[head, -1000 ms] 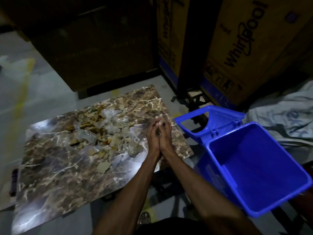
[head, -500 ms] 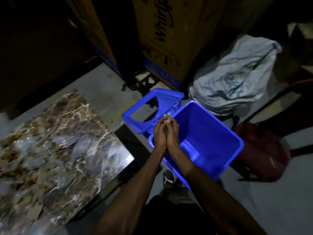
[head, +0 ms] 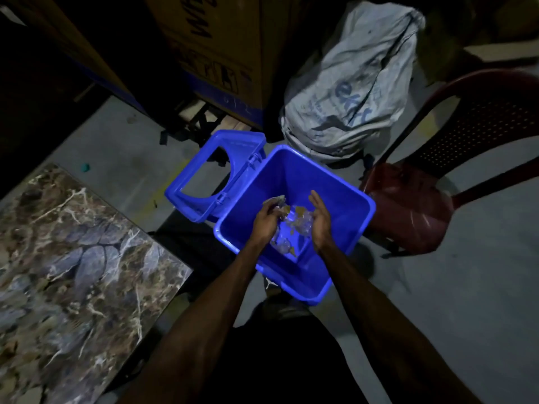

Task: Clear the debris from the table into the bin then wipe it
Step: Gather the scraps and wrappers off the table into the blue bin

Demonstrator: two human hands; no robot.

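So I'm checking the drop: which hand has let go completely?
The right hand, fingers straight over the blue bin; the left hand pinches a scrap.

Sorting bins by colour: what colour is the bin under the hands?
Bright blue; the bin shows plainly in the head view.

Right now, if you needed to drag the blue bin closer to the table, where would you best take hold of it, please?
Probably the bare rim of the blue bin on the chair side, gripped from above: it is an open lip, while the hinged lid hangs off the table-side edge and both hands, left hand and right hand, are over the middle.
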